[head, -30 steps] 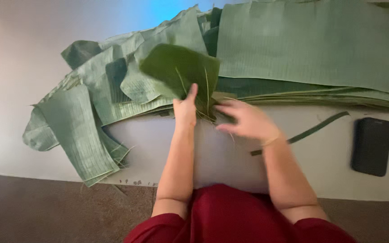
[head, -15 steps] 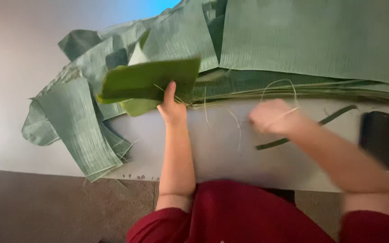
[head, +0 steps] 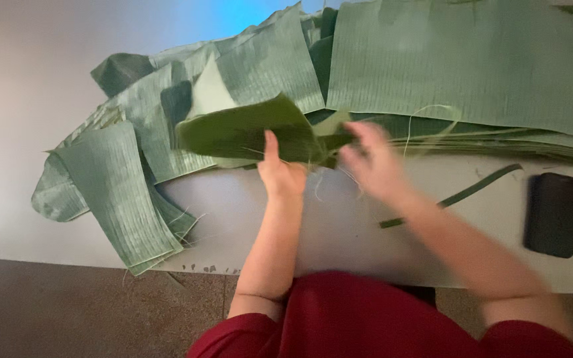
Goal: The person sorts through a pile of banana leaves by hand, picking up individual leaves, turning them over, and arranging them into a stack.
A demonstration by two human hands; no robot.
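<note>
A pale grey surface point(head: 339, 232) carries a heap of cut banana-leaf pieces point(head: 134, 179) at its left end, some hanging over the near edge. A stack of larger leaf sheets point(head: 472, 66) lies along the far side. A thin green leaf strip point(head: 455, 195) rests near a black phone point(head: 553, 213), which lies flat at the right.

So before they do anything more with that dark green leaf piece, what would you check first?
1. Left hand grips the dark green folded leaf piece: ok.
2. Right hand has hold of the leaf's edge: cannot tell, it is blurred.
3. Leaf piece lifted off the pale grey table: ok.
4. Thin green leaf strip lies within easy reach: ok, probably.
5. Black flat phone lies apart from the hands: ok.
6. Loose fibres trail near the right hand: not ok, they may snag.
</note>
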